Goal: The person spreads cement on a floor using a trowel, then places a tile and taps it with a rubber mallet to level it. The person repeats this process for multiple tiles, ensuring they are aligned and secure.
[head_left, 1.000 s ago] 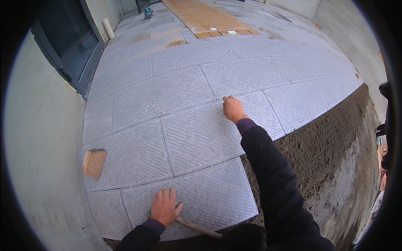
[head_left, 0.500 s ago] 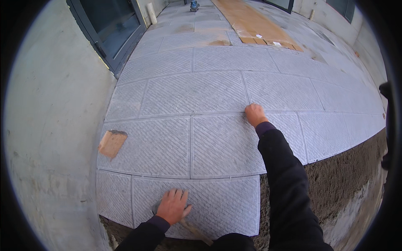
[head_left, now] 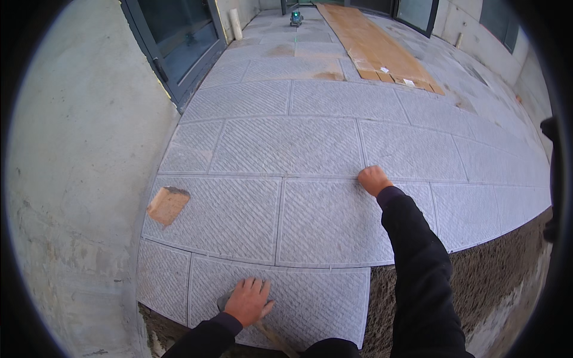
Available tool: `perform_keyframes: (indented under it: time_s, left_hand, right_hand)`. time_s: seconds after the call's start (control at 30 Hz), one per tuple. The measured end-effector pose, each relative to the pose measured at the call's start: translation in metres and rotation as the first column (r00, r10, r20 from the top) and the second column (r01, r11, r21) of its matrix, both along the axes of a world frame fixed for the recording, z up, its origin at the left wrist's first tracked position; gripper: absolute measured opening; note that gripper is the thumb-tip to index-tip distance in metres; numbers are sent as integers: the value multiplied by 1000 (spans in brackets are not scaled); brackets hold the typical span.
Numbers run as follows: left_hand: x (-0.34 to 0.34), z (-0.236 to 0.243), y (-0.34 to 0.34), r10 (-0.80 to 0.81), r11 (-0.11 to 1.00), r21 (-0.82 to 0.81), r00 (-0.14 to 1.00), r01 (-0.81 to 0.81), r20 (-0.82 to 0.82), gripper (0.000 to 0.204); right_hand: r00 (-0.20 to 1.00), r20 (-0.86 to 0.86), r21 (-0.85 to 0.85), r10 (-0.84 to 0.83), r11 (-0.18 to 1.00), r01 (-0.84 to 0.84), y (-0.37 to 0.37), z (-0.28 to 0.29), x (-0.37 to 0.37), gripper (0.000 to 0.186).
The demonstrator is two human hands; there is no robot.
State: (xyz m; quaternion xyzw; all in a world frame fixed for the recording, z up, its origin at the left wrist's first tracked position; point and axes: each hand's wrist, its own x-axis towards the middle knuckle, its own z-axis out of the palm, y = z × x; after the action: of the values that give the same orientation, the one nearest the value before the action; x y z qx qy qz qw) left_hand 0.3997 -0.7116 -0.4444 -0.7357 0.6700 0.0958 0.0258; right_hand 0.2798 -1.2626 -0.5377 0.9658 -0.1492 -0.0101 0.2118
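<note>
At six o'clock, the left hand, fingers slightly apart, covers a grey-headed wooden-handled tool on the grey rectangular stone slab, perhaps for support; at three, the right hand curls, whether pinching I cannot tell.

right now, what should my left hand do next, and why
Perhaps slide the left hand back onto the wooden handle: it covers what looks like the tool's grey head on the nearest slab, while the handle runs bare toward the picture's lower edge.

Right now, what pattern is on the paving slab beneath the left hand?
Diagonal ridges cover the grey slab; see the head view.
</note>
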Motion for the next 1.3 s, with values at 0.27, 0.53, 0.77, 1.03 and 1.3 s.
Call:
perform_keyframes:
  time_s: [0.27, 0.53, 0.77, 1.03, 1.3]
  left_hand:
    - [1, -2, 0, -3, 999, -40, 1000, 2, -8, 58]
    - [0, 0, -2, -8, 999, -37, 1000, 8, 1, 60]
    - [0, -6, 6, 20, 1000, -20, 999, -19, 45, 60]
    - [2, -17, 16, 40, 993, -113, 999, -40, -1, 57]
    - [37, -18, 99, -168, 833, -515, 796, -201, -581, 52]
  right_hand:
    - [997, -58, 15, -53, 998, 54, -6, -6, 0, 13]
    - [853, 456, 134, -255, 967, 217, -33, 62, 35, 6]
    - [834, 242, 970, -495, 102, -220, 178, 77, 81, 26]
    - [946, 63, 978, -318, -168, -122, 368, 91, 145, 24]
    - [982, 51, 990, -184, 139, -26, 460, 112, 236, 24]
